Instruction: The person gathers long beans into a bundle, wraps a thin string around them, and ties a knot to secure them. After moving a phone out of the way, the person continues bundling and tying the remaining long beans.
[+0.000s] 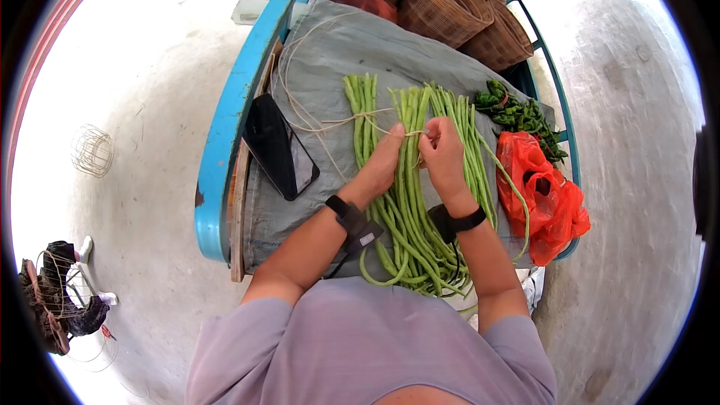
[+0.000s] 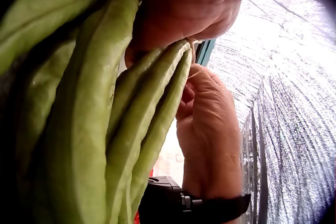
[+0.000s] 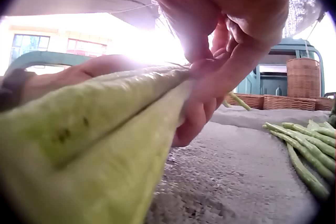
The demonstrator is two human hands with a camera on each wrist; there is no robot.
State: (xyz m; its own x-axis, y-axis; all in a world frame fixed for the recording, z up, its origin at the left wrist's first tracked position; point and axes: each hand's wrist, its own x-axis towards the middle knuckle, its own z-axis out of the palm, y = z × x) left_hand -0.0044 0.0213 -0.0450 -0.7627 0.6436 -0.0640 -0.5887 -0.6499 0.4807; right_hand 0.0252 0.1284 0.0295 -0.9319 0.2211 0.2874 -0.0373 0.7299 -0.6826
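Note:
A bundle of green long beans (image 1: 411,172) lies between the hands on a grey cloth (image 1: 330,45). My left hand (image 1: 381,163) grips its left side, the thumb near a thin pale string (image 1: 360,115) that crosses the bundle. On the other side my right hand (image 1: 444,156) pinches the string with curled fingers, close against the beans (image 3: 131,113). The left wrist view shows the right hand (image 2: 207,113) behind the bean stalks. More long beans (image 1: 360,97) lie to the left, and another group (image 1: 465,135) to the right.
A black phone (image 1: 279,146) lies by the cart's blue side rail (image 1: 240,105). Wicker baskets (image 1: 442,7) stand at the back. Dark green leafy vegetables (image 1: 525,116) and a red plastic bag (image 1: 536,195) sit at the right edge. Loose string trails at the left.

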